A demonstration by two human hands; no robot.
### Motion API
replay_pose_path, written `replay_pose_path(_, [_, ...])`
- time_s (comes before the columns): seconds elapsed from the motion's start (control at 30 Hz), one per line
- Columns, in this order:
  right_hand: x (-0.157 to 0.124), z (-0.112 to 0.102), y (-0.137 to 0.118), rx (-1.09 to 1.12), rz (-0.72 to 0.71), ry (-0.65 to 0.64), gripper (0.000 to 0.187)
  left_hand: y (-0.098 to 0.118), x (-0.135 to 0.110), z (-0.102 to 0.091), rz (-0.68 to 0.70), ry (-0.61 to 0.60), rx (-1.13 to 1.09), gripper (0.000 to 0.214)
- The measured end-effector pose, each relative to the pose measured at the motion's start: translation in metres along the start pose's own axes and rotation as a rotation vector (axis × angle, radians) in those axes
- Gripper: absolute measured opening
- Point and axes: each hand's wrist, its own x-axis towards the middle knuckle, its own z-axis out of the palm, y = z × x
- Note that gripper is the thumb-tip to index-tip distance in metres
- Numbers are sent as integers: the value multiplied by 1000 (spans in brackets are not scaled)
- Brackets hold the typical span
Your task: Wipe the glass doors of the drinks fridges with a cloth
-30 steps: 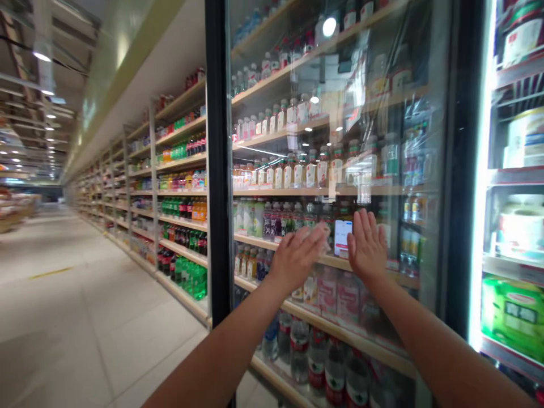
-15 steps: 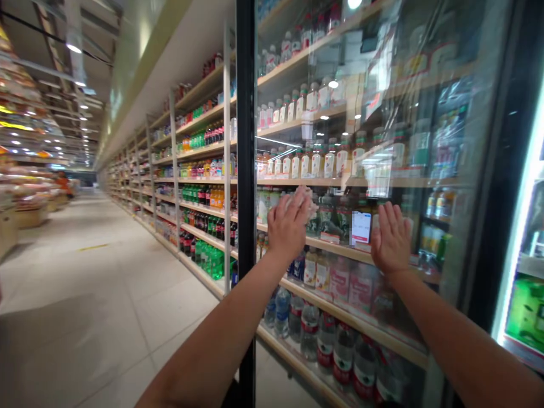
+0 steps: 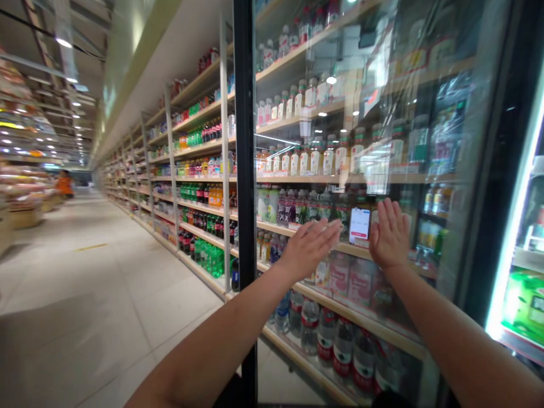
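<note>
A tall glass door [image 3: 425, 113] with a black frame [image 3: 245, 170] stands in front of me. My left hand [image 3: 312, 246] lies against the glass with its fingers stretched to the right; something pale shows at the fingertips, too small to make out. My right hand [image 3: 389, 238] presses flat on the glass, fingers up and apart, holding nothing. Between the hands sits a small white card [image 3: 359, 225]. Through the glass I see shelves of bottled drinks [image 3: 314, 158].
A long wall of drink shelves [image 3: 195, 192] runs down the left side of a tiled aisle [image 3: 106, 294]. A lit cooler interior with green packs [image 3: 525, 303] is at the right. Far off, a person in orange [image 3: 64, 184] stands near display tables.
My left hand went up and left over the glass, then came back down and right with its fingers pointing right. My right hand has stayed flat in the same place. My view swung slightly left.
</note>
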Motion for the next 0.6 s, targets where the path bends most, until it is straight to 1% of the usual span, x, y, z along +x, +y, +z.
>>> replay_pose_path(0.03, [0,0,0,-2,0,-1,60,0,-1,0,36,0,1,51])
replay_pose_path(0.07, [0,0,-1,-2,-1,-5,60,-2,-1,-1,2,9,6,50])
replay_pose_path(0.17, [0,-2,-2,3,8,-25,60,-10,1,-3,-317,51,25,54])
replay_pose_path(0.2, [1,-2,-2,4,13,-30,60,-10,1,-4,-387,56,26,55])
replay_pose_path(0.23, [1,-2,-2,5,17,-32,61,-7,0,-4,-408,52,22,54])
replay_pose_path(0.27, [1,-2,-2,5,20,-31,61,-3,-3,-4,-375,42,15,53])
replay_pose_path(0.3, [1,-2,-2,6,20,-27,61,2,-7,-3,-287,27,3,50])
replay_pose_path(0.37, [1,-2,-2,9,15,-18,61,10,-15,-2,-14,0,-27,43])
replay_pose_path(0.4, [1,-2,-2,12,14,-16,61,10,-18,-2,105,-6,-38,41])
replay_pose_path(0.43, [1,-2,-2,15,14,-15,62,6,-19,-2,176,0,-43,39])
replay_pose_path(0.47, [1,-2,-3,18,14,-16,62,-1,-18,-2,182,18,-40,40])
replay_pose_path(0.5, [1,-2,-3,20,15,-19,63,-10,-15,-4,122,41,-27,42])
replay_pose_path(0.6, [1,-2,-4,27,21,-21,63,-38,0,-9,-244,115,43,50])
